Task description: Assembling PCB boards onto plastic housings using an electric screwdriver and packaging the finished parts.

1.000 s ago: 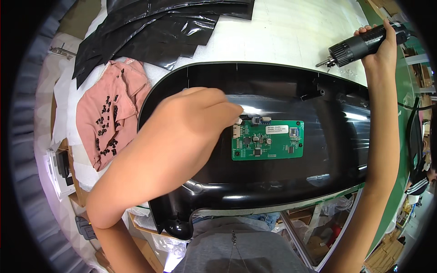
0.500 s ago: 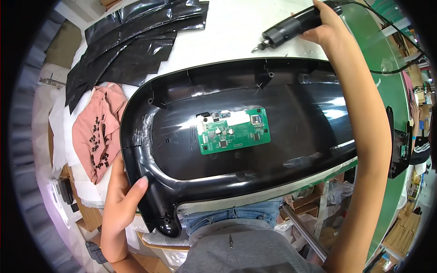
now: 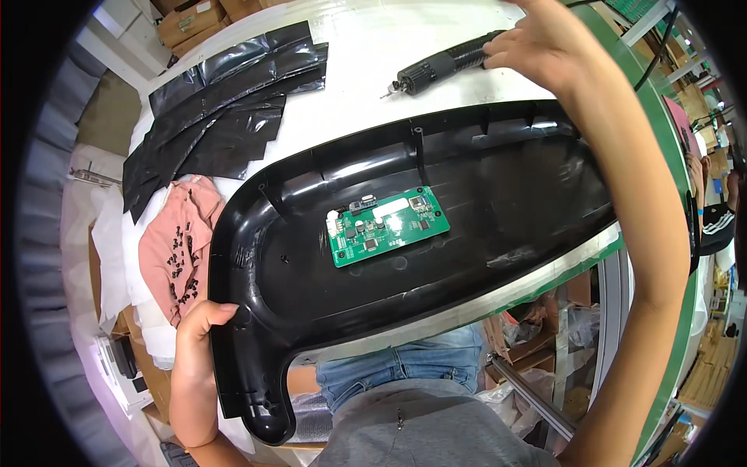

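Note:
A large black plastic housing (image 3: 498, 183), curved with a downward leg at the left, is tilted over the near table edge. Inside it sits a green circuit board (image 3: 389, 227), dark screws at its corners. My left hand (image 3: 204, 323) grips the housing's left rim, thumb on top and fingers hidden beneath. Beyond the far rim, a black electric screwdriver (image 3: 440, 70) lies on the white tabletop, bit pointing left. My right hand (image 3: 541, 50) is at the screwdriver's rear end, fingertips over it and thumb stretched apart; it looks open, though the hand hides that end.
Black plastic bags (image 3: 226, 93) lie overlapped at the far left. A pink cloth (image 3: 175, 241) holding several small black screws sits beside the housing. Cardboard boxes (image 3: 194, 23) stand at the back. Along the right runs a green table surface (image 3: 657, 124), with another person beyond it.
The screwdriver has come left and down onto the table, and my right hand's grip has loosened. The housing has turned, its right end rising, while my left hand shifted up its rim.

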Demonstrator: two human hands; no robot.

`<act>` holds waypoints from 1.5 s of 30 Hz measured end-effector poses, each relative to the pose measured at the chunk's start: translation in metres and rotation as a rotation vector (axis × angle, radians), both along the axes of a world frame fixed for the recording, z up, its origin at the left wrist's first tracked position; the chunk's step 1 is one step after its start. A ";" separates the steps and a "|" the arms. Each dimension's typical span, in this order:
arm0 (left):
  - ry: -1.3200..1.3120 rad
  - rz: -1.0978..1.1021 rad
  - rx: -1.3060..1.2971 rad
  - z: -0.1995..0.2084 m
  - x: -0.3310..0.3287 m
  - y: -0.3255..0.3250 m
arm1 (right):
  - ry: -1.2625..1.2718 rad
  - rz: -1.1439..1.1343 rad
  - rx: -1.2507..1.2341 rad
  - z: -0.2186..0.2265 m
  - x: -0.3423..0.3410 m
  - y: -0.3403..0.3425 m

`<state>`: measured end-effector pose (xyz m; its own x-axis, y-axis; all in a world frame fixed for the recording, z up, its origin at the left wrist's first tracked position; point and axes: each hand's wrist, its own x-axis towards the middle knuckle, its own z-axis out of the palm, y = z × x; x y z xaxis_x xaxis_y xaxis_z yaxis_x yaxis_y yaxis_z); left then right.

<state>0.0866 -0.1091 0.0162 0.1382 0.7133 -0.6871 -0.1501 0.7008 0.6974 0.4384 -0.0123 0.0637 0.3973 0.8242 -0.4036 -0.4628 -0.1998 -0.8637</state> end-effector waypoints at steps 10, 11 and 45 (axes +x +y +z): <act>-0.161 -0.009 -0.039 0.017 -0.012 -0.006 | 0.100 0.246 1.022 0.057 -0.007 -0.180; -0.175 -0.025 -0.044 0.006 -0.009 -0.003 | 0.035 0.187 1.067 0.045 0.001 -0.203; -0.519 -0.812 0.433 -0.072 0.388 -0.514 | -0.279 -1.153 0.369 -0.127 -0.026 -0.694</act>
<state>0.4746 -0.6228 -0.0554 0.8879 0.4453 -0.1158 -0.0993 0.4312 0.8968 0.4119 -0.7060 -0.0633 0.9998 -0.0168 -0.0072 0.0016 0.4766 -0.8791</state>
